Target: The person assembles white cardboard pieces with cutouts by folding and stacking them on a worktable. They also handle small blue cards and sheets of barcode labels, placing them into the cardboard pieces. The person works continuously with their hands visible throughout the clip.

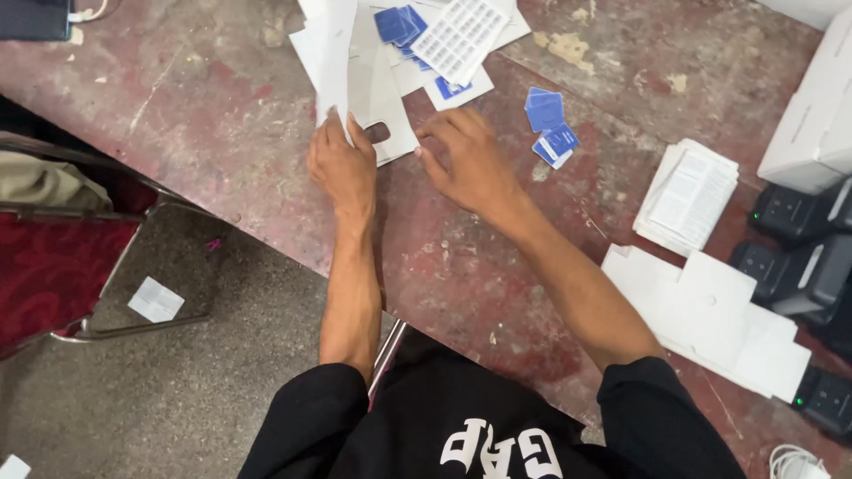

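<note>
Pinching a thin white cardboard sheet [335, 55] by its lower edge, the left hand [343, 168] lifts something light and bendy, while the right hand [470, 164] hovers with fingers spread and empty.

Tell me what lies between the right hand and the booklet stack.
In the head view, a few small blue cards lie between the right hand and the booklet stack.

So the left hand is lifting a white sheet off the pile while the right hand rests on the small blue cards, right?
Not quite. The head view shows the right hand on the bare table, apart from the blue cards. The left hand does lift a white sheet off the pile.
</note>
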